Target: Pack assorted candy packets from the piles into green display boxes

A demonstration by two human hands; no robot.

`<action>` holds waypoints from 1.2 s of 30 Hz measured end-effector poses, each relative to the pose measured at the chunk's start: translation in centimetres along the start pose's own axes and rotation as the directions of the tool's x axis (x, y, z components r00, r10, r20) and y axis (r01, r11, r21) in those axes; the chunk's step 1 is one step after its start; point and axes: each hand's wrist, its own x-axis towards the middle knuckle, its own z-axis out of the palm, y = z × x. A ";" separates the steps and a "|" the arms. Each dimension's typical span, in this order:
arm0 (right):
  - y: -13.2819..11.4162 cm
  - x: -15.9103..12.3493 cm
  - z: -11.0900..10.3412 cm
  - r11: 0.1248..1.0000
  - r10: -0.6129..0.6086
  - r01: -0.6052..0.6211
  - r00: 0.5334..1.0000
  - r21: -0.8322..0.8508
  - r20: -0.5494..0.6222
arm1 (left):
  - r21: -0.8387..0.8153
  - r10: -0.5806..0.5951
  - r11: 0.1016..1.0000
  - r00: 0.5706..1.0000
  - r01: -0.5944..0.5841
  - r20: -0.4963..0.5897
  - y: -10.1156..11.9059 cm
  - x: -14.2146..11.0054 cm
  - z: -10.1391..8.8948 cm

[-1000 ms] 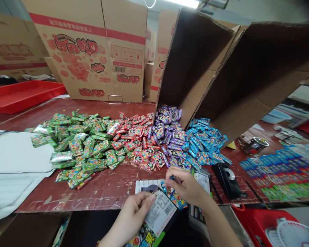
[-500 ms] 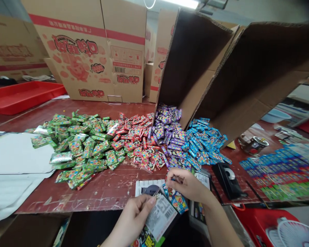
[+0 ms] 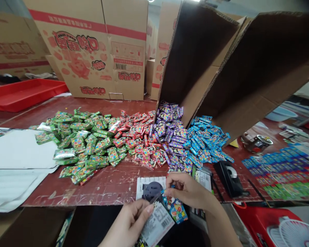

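Note:
My left hand [image 3: 134, 218] is closed in a pinch on a flat printed packet [image 3: 158, 223]. The packet's pale text label and barcode face up, and its lower end runs out of view. Beside it, the fingertips of my right hand [image 3: 186, 188] are closed on the top edge of a blue cartoon-printed sachet [image 3: 176, 210], which hangs tilted next to the packet. Whether packet and sachet are joined is hidden by the fingers. Just behind my hands, a round dark grey object [image 3: 152, 190] rests on a printed sheet [image 3: 141, 183] at the table edge.
Heaps of green [image 3: 92, 147], red [image 3: 139, 133], purple [image 3: 173, 137] and blue [image 3: 206, 142] small packets spread across the table. Open cartons [image 3: 211, 65] tilt over them. A black tape dispenser [image 3: 228, 180] stands right, near colourful rows of packets [image 3: 285, 171]. A red tray [image 3: 28, 94] lies left.
The view has tilted slightly down. My right hand and the blue sachet sit slightly lower, and the labelled packet has shifted a little left and down. Both hands keep their pinches.

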 end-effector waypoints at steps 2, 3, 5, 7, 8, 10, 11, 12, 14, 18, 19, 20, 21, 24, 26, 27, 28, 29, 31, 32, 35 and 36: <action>-0.4 -0.3 0.3 0.999 -0.010 0.008 0.999 -0.037 -0.031 | 0.102 0.013 0.995 0.999 -0.008 -0.044 0.6 -0.5 -0.2; -0.8 -0.6 0.6 0.998 -0.024 0.021 0.999 -0.060 -0.048 | 0.161 0.021 0.987 0.997 -0.009 -0.071 1.0 -0.7 -0.2; -1.5 -1.3 1.1 0.995 -0.069 0.063 0.995 -0.083 -0.070 | 0.275 0.058 0.961 0.993 -0.029 -0.101 2.1 -1.1 -0.3; -2.1 -2.2 1.5 0.990 -0.117 0.109 0.989 -0.086 -0.091 | 0.351 0.119 0.933 0.988 -0.078 -0.097 3.1 -1.4 -0.2; -2.4 -2.6 1.6 0.989 -0.131 0.123 0.986 -0.087 -0.100 | 0.370 0.144 0.923 0.986 -0.103 -0.084 3.5 -1.5 -0.1; -2.7 -3.2 1.7 0.988 -0.133 0.123 0.985 -0.096 -0.107 | 0.382 0.170 0.914 0.983 -0.134 -0.061 4.0 -1.6 0.2; -2.7 -3.3 1.8 0.988 -0.124 0.113 0.987 -0.104 -0.107 | 0.382 0.171 0.914 0.984 -0.137 -0.054 4.0 -1.6 0.3; -2.8 -3.4 1.8 0.989 -0.113 0.102 0.988 -0.111 -0.103 | 0.377 0.167 0.916 0.985 -0.140 -0.041 3.9 -1.6 0.6; -2.8 -3.3 1.9 0.989 -0.104 0.094 0.991 -0.117 -0.082 | 0.349 0.161 0.926 0.987 -0.142 -0.024 3.5 -1.6 0.9; -2.1 -2.5 2.7 0.994 -0.093 0.090 0.995 -0.054 -0.046 | 0.234 0.137 0.964 0.990 -0.123 -0.044 2.3 -1.4 0.7; -1.7 -2.2 3.0 0.998 -0.067 0.067 0.994 -0.003 -0.089 | 0.207 0.128 0.972 0.989 -0.110 -0.077 2.2 -1.1 0.4; -1.3 -1.7 3.2 0.997 -0.041 0.050 0.987 0.056 -0.153 | 0.181 0.122 0.978 0.985 -0.099 -0.122 2.1 -0.7 -0.1; -0.9 -1.2 3.5 0.993 -0.021 0.046 0.974 0.108 -0.226 | 0.157 0.121 0.983 0.977 -0.093 -0.173 2.0 -0.3 -0.6; 0.1 0.8 3.8 0.976 -0.092 0.154 0.932 0.154 -0.351 | 0.064 0.145 0.989 0.945 -0.132 -0.293 2.1 1.4 -1.8; 0.5 2.1 3.9 0.955 -0.190 0.247 0.935 0.165 -0.299 | -0.022 0.143 0.987 0.935 -0.159 -0.325 2.0 2.2 -2.1; 0.8 2.7 4.0 0.945 -0.217 0.271 0.938 0.184 -0.269 | -0.063 0.127 0.985 0.931 -0.158 -0.341 1.7 2.5 -2.2; 1.1 3.1 4.1 0.940 -0.227 0.280 0.940 0.195 -0.254 | -0.101 0.102 0.984 0.926 -0.148 -0.363 1.3 2.7 -2.2; 1.4 3.5 4.3 0.942 -0.222 0.274 0.942 0.196 -0.250 | -0.136 0.071 0.982 0.918 -0.134 -0.390 0.8 2.8 -2.4; 1.9 4.3 4.9 0.955 -0.195 0.241 0.950 0.174 -0.243 | -0.190 0.010 0.976 0.897 -0.105 -0.441 -0.3 2.8 -3.2; 2.1 4.6 5.2 0.960 -0.188 0.229 0.953 0.161 -0.238 | -0.211 -0.020 0.974 0.885 -0.088 -0.465 -0.7 2.7 -3.8; 1.6 5.8 6.5 0.958 -0.220 0.256 0.946 0.129 -0.238 | -0.244 -0.086 0.968 0.844 -0.055 -0.530 -1.6 2.4 -6.0; 1.2 6.2 6.9 0.952 -0.251 0.283 0.938 0.112 -0.240 | -0.259 -0.102 0.965 0.837 -0.048 -0.537 -1.8 2.2 -6.5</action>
